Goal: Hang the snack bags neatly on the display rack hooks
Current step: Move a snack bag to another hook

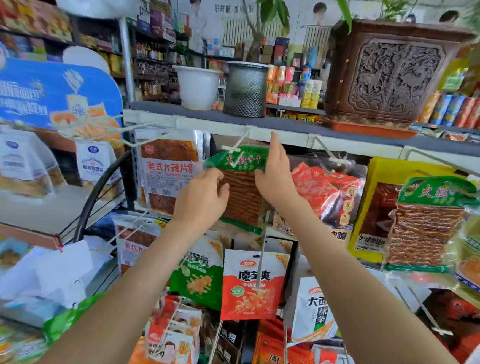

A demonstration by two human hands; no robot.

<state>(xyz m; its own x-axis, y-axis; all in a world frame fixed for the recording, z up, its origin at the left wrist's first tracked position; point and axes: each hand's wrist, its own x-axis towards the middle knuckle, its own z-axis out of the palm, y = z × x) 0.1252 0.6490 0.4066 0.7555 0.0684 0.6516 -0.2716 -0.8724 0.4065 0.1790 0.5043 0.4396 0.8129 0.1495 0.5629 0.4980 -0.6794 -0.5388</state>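
A snack bag [240, 182] with a green header and brown strips inside hangs at the top row of the display rack, on a white hook [237, 145]. My left hand [203, 193] grips the bag's left edge, fingers curled round it. My right hand [274, 170] holds the bag's right side near the green header, index finger pointing straight up toward the shelf rail. A second bag of the same kind [428, 222] hangs further right.
Other snack bags crowd the hooks: a red-label bag [168, 170] to the left, red packets [324, 188] to the right, an orange-and-white bag [253, 283] below. A shelf [295, 126] above carries a carved planter [396, 73] and pots. Long bare hooks [446, 166] jut out at the right.
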